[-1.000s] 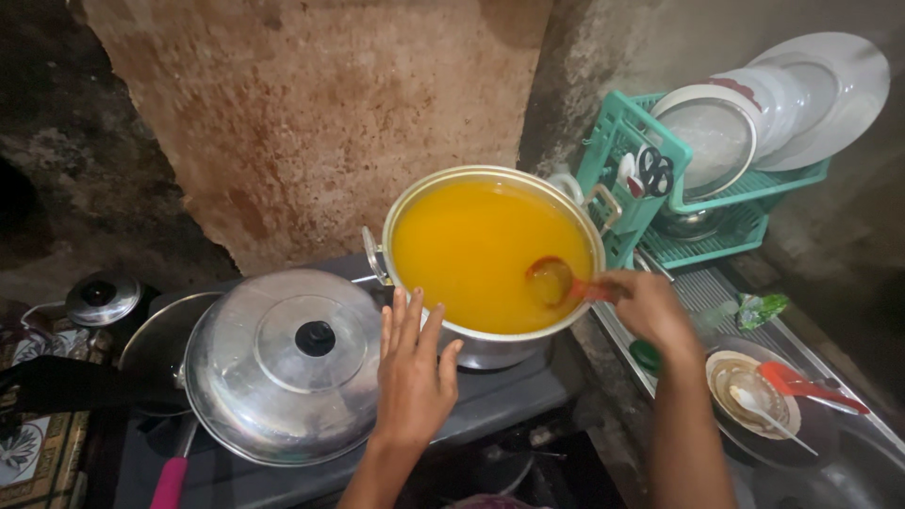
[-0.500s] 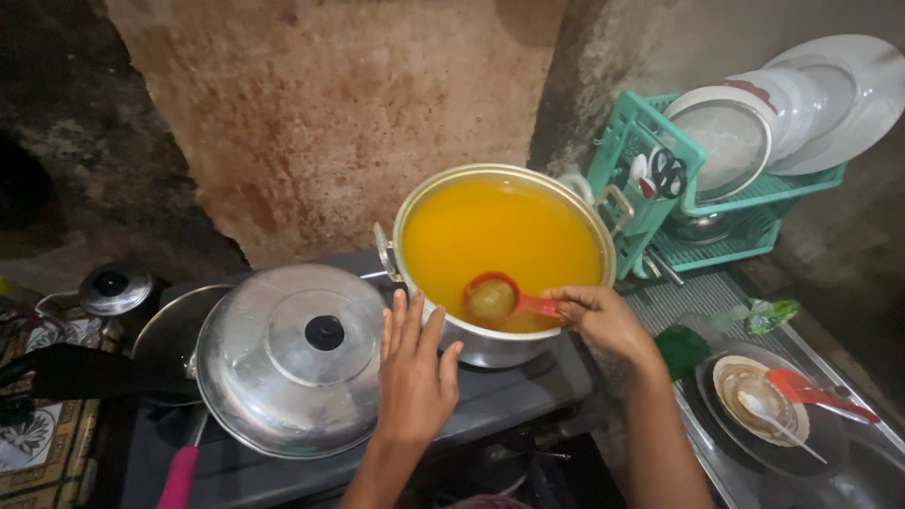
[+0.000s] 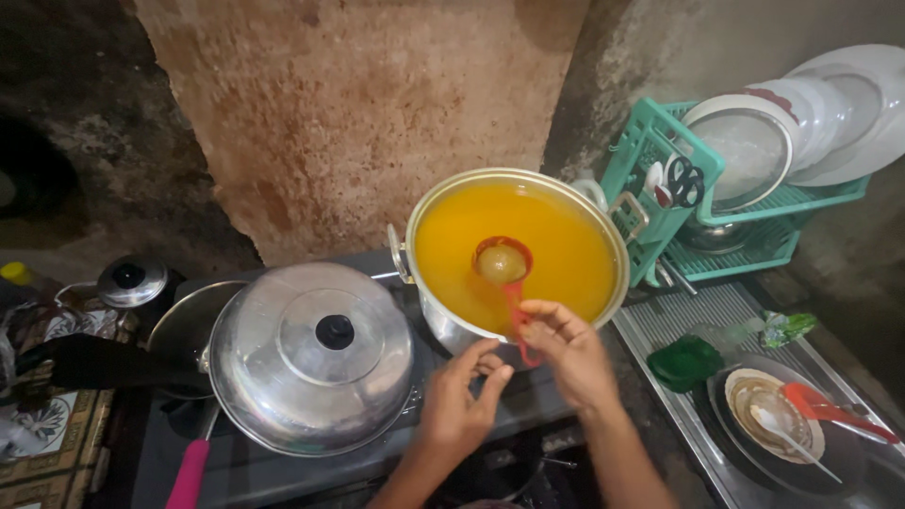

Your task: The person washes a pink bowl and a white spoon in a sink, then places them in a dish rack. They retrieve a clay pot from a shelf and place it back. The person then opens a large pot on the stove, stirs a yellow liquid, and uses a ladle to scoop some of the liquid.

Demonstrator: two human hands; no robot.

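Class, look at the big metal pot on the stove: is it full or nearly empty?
Nearly full. Orange liquid reaches close to the rim of the big metal pot, and the red ladle sits in it.

Shiny metal pot (image 3: 443,320), lid (image 3: 311,353) (glossy); red plastic ladle (image 3: 504,273).

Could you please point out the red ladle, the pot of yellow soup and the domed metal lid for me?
red ladle (image 3: 501,261), head view, on its round bowl.
pot of yellow soup (image 3: 429,212), head view, on its metal rim.
domed metal lid (image 3: 311,353), head view, on its shiny dome.
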